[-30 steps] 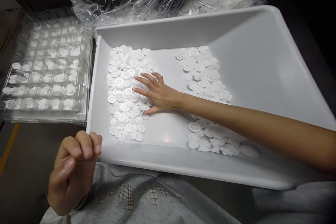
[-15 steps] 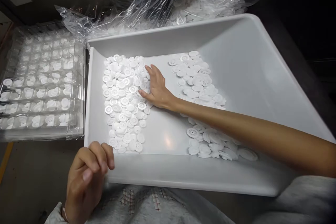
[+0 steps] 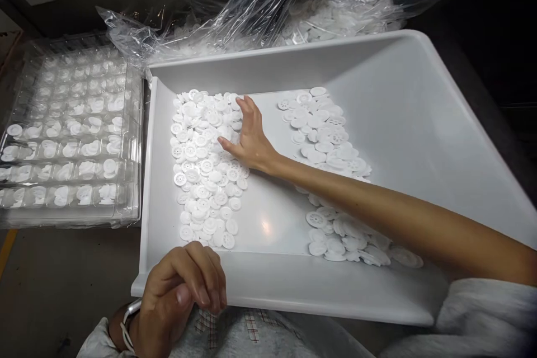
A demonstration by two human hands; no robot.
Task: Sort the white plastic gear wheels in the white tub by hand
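A big white plastic tray (image 3: 394, 95) rests tilted in front of me. On its floor lie two heaps of small white plastic discs: the left heap (image 3: 201, 168) and the right heap (image 3: 331, 145). My right hand (image 3: 248, 137) lies stretched out along the right edge of the left heap, fingers together, touching the discs. My left hand (image 3: 184, 291) hovers at the tray's near left edge, its fingers curled and pinched together; whether anything sits in them is hidden.
A clear blister tray (image 3: 71, 134) with rows of pockets, several holding white discs, sits left of the white tray. Crumpled clear plastic bags (image 3: 268, 5) with more white parts lie behind it. Dark floor shows at lower left.
My right hand has slid up along the left heap's edge, fingers closing together from spread. My left hand has moved right, to the tray's near edge. The view has shifted slightly.
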